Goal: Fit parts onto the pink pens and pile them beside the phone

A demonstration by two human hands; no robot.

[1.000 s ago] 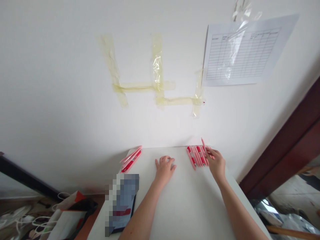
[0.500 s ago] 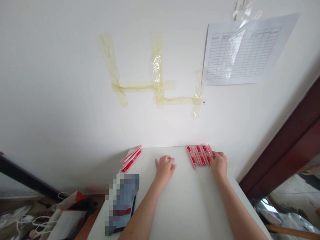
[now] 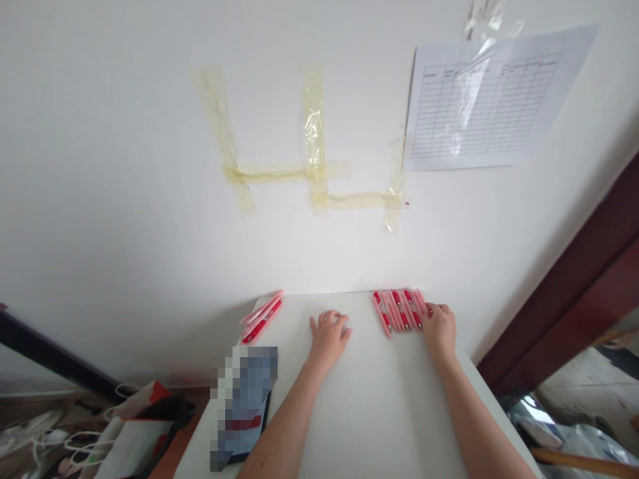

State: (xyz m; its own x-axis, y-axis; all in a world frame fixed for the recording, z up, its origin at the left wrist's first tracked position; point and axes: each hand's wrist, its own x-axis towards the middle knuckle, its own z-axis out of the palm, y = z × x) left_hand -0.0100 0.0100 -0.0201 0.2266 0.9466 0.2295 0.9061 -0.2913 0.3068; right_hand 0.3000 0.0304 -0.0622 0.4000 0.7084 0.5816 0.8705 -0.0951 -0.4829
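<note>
On the white table [image 3: 369, 406], a row of pink and red pens [image 3: 399, 311] lies side by side against the wall. My right hand [image 3: 440, 332] is at the row's right end, fingers closed on a pen [image 3: 430, 311] of which only a bit of red shows; the rest is hidden by the hand. Palm down on the tabletop, my left hand [image 3: 329, 336] rests with its fingers apart and nothing in it, left of the row. A smaller, looser bunch of pink and red pens [image 3: 262, 319] lies at the table's back left corner.
A dark-edged device with a blurred screen [image 3: 249, 406] lies along the table's left side. Paper bags [image 3: 134, 432] stand on the floor at left. A printed table sheet [image 3: 492, 106] and yellowed tape [image 3: 313, 133] are on the wall. Dark red wood [image 3: 574, 293] rises at right.
My right hand has shifted very slightly to the right, showing a little more of the pens beside it. My left hand stays in place.
</note>
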